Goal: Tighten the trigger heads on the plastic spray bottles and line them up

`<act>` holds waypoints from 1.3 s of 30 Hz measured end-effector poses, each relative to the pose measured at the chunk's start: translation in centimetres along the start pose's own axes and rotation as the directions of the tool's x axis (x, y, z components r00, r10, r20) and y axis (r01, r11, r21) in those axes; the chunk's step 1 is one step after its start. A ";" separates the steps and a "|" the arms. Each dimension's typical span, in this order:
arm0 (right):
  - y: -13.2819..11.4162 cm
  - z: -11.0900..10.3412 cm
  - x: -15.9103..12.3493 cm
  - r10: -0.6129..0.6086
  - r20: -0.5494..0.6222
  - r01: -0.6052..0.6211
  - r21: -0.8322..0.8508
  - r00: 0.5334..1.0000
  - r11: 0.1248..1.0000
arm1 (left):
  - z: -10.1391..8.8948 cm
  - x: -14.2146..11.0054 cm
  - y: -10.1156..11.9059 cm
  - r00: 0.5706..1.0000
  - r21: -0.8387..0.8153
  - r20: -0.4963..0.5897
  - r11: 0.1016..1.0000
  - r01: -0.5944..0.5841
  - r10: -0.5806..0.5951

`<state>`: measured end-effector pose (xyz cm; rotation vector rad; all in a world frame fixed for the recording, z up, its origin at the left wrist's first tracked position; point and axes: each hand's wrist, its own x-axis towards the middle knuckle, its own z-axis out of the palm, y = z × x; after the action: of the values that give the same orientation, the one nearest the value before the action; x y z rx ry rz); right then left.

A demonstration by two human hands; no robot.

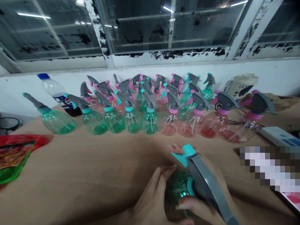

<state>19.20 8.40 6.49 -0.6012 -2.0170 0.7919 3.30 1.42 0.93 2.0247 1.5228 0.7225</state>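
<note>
A green spray bottle (pixel 178 187) with a grey trigger head (pixel 206 184) and teal nozzle (pixel 185 153) lies low in the middle, held in both my hands. My left hand (pixel 154 197) wraps its fingers round the bottle's left side. My right hand (pixel 206 200) grips the bottle and the sprayer head from the right, thumb across the teal collar. Behind them, several green spray bottles (pixel 131 120) and pink spray bottles (pixel 194 123) stand in rows on the wooden table (pixel 82 175).
A clear drink bottle with a blue cap (pixel 55 90) lies at the back left. A red and green snack bag (pixel 14 157) sits at the left edge. A white lidded tub (pixel 241 84) stands back right, a white box (pixel 278 136) beside a blurred patch.
</note>
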 end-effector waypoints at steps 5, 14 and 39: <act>1.4 0.7 -0.4 -0.039 0.184 0.051 -0.062 0.982 0.997 | -1.7 -1.5 0.3 0.998 0.049 -0.021 0.997 0.065 -0.064; 3.3 3.1 -1.8 -0.127 0.443 0.269 -0.275 0.887 0.923 | -8.8 -8.5 -3.4 0.843 0.214 -0.489 0.906 0.366 -0.225; 4.3 4.6 -2.3 -0.169 0.432 0.389 -0.492 0.886 0.779 | -25.5 -7.2 -14.6 0.554 0.291 -0.697 0.526 0.799 -0.455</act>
<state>16.90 8.41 0.20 -0.4684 -2.6431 0.0930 -25.78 0.00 9.01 1.3374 2.9628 0.5390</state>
